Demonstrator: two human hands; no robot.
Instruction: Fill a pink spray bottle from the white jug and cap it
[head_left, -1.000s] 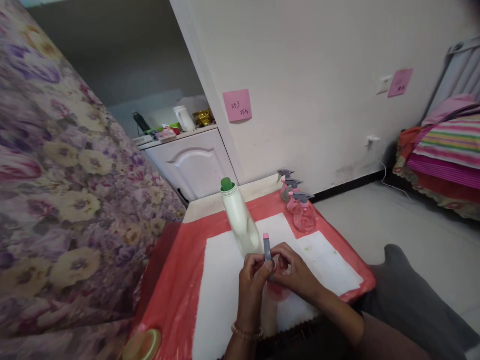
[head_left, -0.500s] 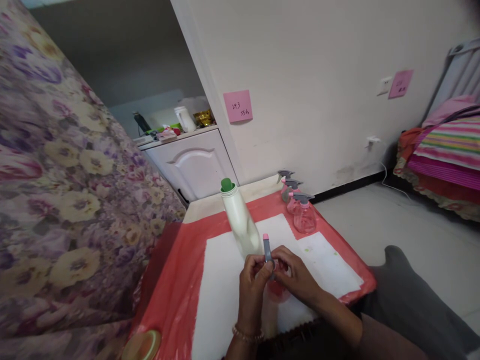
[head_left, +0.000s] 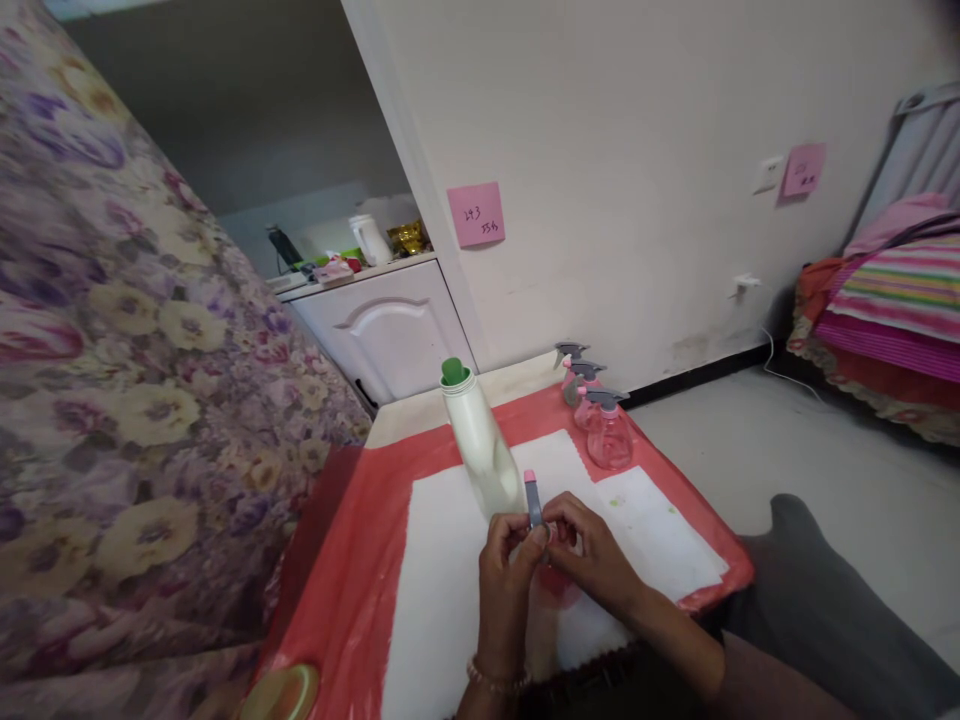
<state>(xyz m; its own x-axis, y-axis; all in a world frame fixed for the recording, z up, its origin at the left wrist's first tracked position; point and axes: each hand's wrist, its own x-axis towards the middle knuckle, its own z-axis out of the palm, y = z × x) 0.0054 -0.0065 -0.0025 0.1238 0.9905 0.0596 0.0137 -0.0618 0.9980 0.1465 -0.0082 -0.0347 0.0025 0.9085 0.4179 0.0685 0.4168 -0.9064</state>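
A spray bottle with a grey head and pink nozzle (head_left: 533, 497) stands near the table's front, its pink body partly hidden by the hands. My left hand (head_left: 511, 560) has its fingers closed on the spray head from the left. From the right, my right hand (head_left: 589, 550) pinches around the head's collar, thumb and fingertips close to the left ones. Just behind them stands a tall pale green bottle (head_left: 482, 440) with an open neck and green inner spout. Several pink spray bottles (head_left: 609, 440) with grey heads line the table's right back side.
White cloths (head_left: 442, 560) lie on the red table cover (head_left: 337, 540). A round lid or jar (head_left: 281, 692) is at the front left corner. Floral curtain (head_left: 150, 400) hangs at left, and a cabinet (head_left: 390, 320) and wall are behind. A bed (head_left: 892, 310) stands far right.
Both hands stay at the spray head with only slight finger movement. The head and nozzle have tilted or shifted very slightly left. The other bottles have not moved.
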